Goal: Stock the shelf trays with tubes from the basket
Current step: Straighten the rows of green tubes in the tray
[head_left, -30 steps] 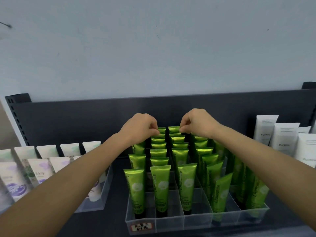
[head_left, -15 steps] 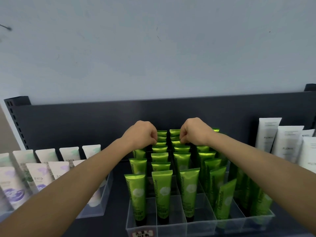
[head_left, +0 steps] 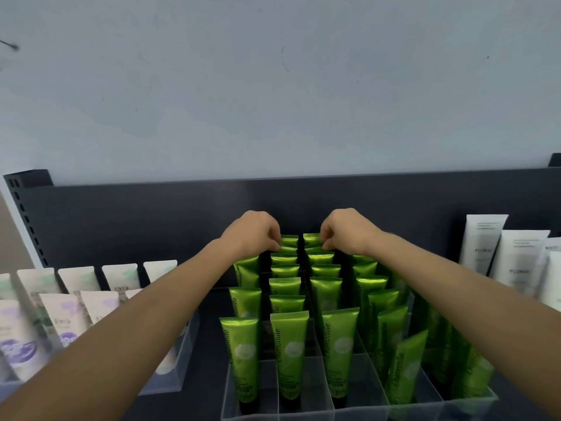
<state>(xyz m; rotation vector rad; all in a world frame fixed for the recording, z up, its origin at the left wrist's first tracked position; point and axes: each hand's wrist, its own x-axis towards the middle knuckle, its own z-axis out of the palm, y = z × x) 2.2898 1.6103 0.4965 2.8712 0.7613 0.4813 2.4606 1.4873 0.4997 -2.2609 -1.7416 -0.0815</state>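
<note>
Left hand (head_left: pixel 253 235) pinches a shiny green plastic tube (head_left: pixel 289 240) by its top at the back of the clear divided tray (head_left: pixel 361 405); right hand (head_left: pixel 349 233) pinches the neighbouring green tube (head_left: pixel 311 238).

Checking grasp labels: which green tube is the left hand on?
The rearmost tube in the second column from the left: the left hand pinches its top corner.

My left hand (head_left: pixel 253 235) and right hand (head_left: pixel 347 233) partly hide the glossy green plastic tubes (head_left: pixel 290 240) they pinch; nearer me, the clear plastic tray (head_left: pixel 359 410) is cropped.
</note>
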